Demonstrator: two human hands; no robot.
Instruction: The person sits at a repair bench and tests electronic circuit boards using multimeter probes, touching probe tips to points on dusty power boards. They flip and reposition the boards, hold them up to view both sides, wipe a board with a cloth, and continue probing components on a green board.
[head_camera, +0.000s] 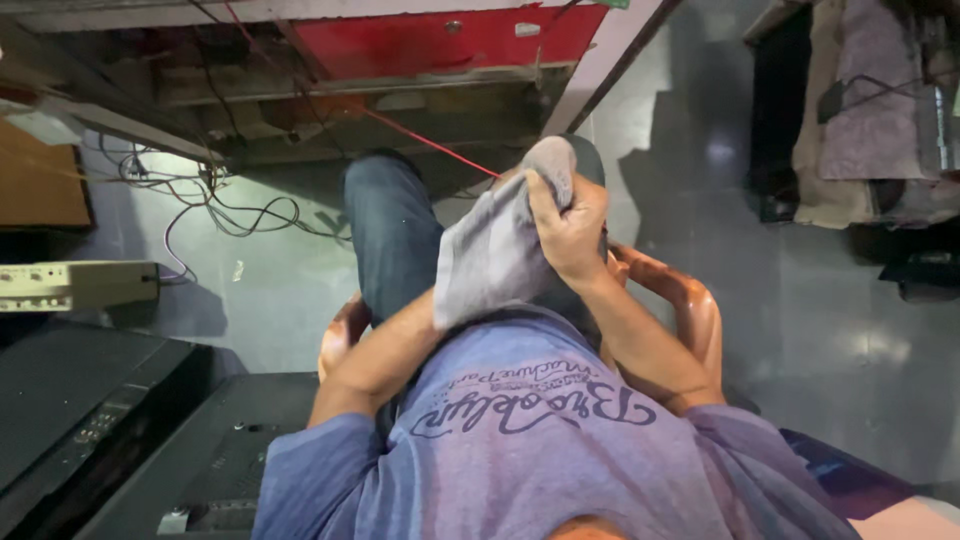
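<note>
up top, right hand (568, 228) fingers clamped over grey cloth (490, 255), left hand hidden beneath

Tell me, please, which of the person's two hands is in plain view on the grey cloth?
The right hand: it grips the top of the grey cloth openly, while the left one is hidden beneath the fabric.

Cloth (495, 250) over the lap; right hand (568, 225) on it.

Right hand (568, 228) gripping grey cloth (495, 250) over knee, left hand hidden — orange chair (690, 300)
</note>
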